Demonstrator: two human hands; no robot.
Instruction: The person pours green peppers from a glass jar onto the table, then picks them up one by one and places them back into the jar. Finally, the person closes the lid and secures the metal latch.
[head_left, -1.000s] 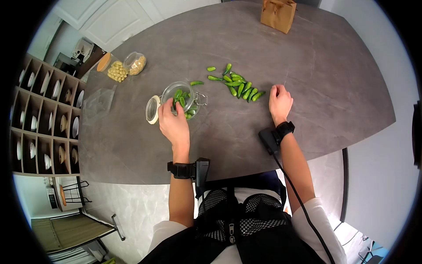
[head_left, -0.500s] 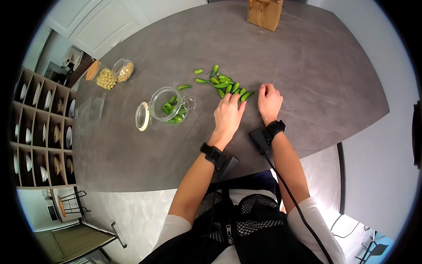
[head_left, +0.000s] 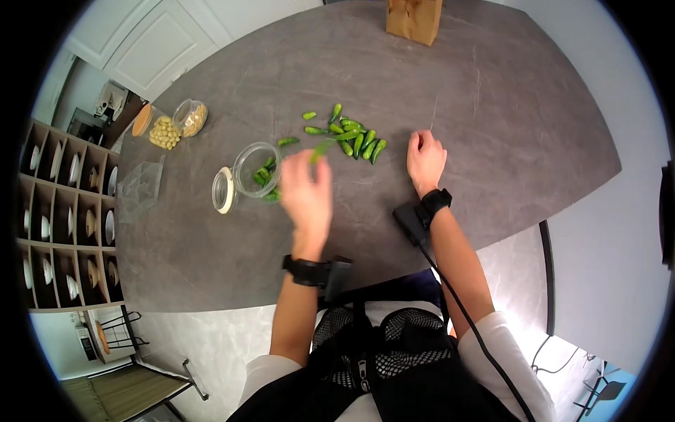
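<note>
My left hand [head_left: 308, 197], smeared by motion, pinches a green chili pepper [head_left: 321, 150] between thumb and fingers. It hovers just right of an open glass jar [head_left: 237, 170], hiding the jar's right side. Several green chilies [head_left: 266, 173] lie inside the jar, whose hinged lid [head_left: 223, 190] is tipped open to the left. A loose pile of green chilies [head_left: 358, 144] lies on the table between my two hands. My right hand [head_left: 426, 163] rests on the tabletop right of the pile, fingers curled in, with nothing visible in it.
At the far left are a container of pale round pieces [head_left: 164, 133] and an open jar of light-coloured bits [head_left: 193, 121]. A clear plastic container [head_left: 140, 186] lies near the grey table's [head_left: 492, 141] left edge. A brown paper bag [head_left: 413, 21] stands at the back.
My left hand has moved left from the pile toward the jar, carrying a green chili pepper. My right hand stays resting in nearly the same place.
</note>
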